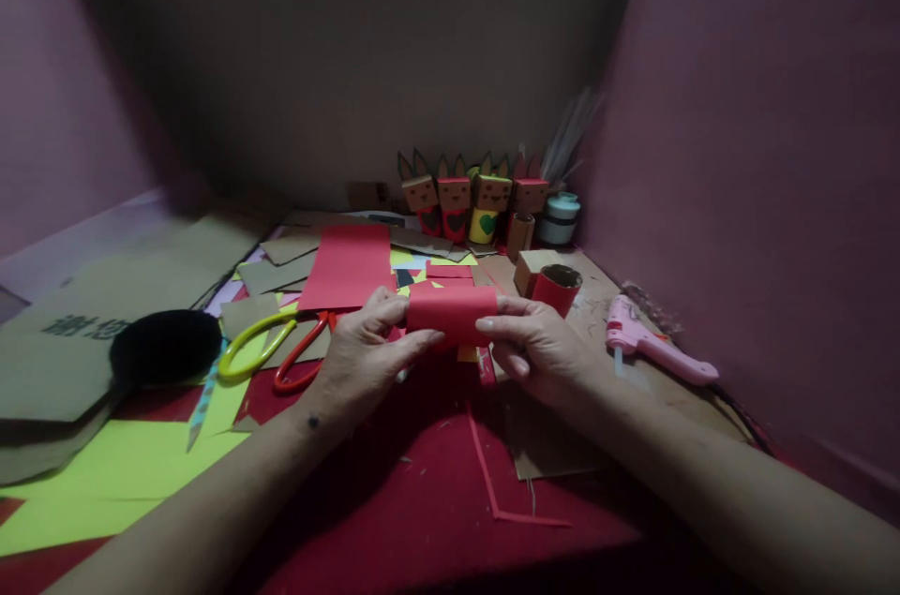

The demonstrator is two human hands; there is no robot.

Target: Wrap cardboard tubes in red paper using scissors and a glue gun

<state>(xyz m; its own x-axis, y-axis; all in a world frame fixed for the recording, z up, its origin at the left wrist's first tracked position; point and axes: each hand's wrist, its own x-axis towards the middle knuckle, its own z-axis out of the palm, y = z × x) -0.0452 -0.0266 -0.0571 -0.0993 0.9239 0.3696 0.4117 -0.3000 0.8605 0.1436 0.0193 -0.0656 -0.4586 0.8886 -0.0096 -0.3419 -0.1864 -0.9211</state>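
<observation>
Between my two hands I hold a small piece of red paper (454,314) above the table. My left hand (372,342) pinches its left end, thumb in front and fingers behind. At the right end my right hand (538,342) grips it the same way, with the fingers partly hidden. Scissors (302,370) with one yellow and one red handle lie beside my left hand. Just beyond my right hand stands a red-wrapped cardboard tube (557,288), with a small cardboard box (532,269) behind it.
Several rabbit-like cardboard figures (455,197) stand at the back by a pale blue pot (561,218). A pink glue gun (657,344) lies at right. Red paper (350,265), yellow paper (133,459), a black oval object (169,347) and a brown paper bag (77,342) are at left.
</observation>
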